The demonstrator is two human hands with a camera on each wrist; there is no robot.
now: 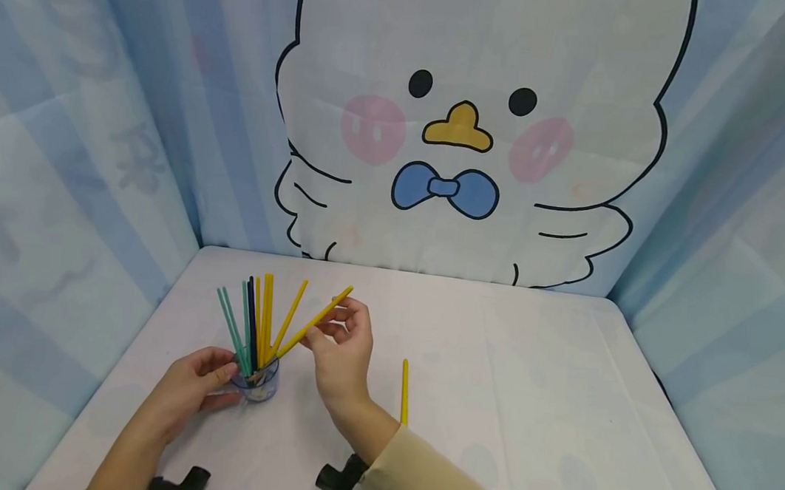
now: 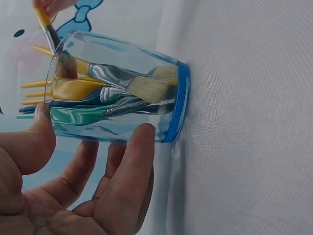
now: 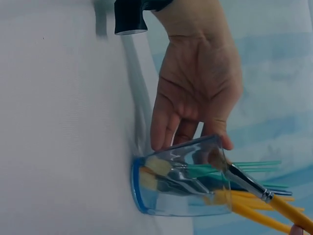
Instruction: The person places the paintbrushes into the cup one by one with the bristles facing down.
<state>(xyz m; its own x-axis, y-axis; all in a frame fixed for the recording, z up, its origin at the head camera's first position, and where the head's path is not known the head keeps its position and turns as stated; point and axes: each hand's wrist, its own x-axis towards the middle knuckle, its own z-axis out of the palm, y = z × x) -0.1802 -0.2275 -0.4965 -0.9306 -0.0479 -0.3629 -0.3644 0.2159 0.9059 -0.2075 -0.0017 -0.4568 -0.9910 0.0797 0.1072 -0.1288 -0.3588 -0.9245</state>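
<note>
A clear cup with a blue base stands upright on the left part of the table. Several paintbrushes lean in it, bristles down, with yellow, teal and dark blue handles. My left hand holds the cup from its left side, thumb by the rim and fingers along the wall. Above the cup's right side, my right hand pinches a yellow-handled paintbrush. That brush slants, its brown bristles just inside the cup's mouth and its silver ferrule crossing the rim.
Another yellow stick-like handle lies on the white table right of my right hand, its near end hidden by the forearm. A curtain with a cartoon bird hangs behind the table. Black wrist mounts sit at both wrists.
</note>
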